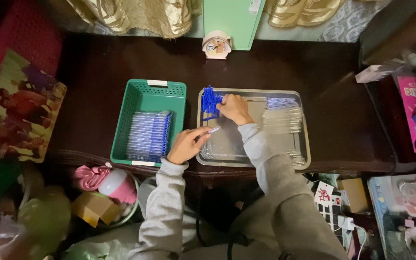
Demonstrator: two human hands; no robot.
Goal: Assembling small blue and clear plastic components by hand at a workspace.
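Dark wood desk (97, 72), cluttered all round. Metal tray (227, 147) near the middle, green basket (143, 98) just left of it, packed with finished blue pens (148, 136). Left hand (187, 144) at the tray's near-left corner, fingers pinching a clear pen barrel (213, 129). Right hand (235, 108) at the far-left corner, fingertips pressed together on the blue caps (210, 102). More clear barrels (281, 118) piled right. Small clock (216, 46) at the far edge
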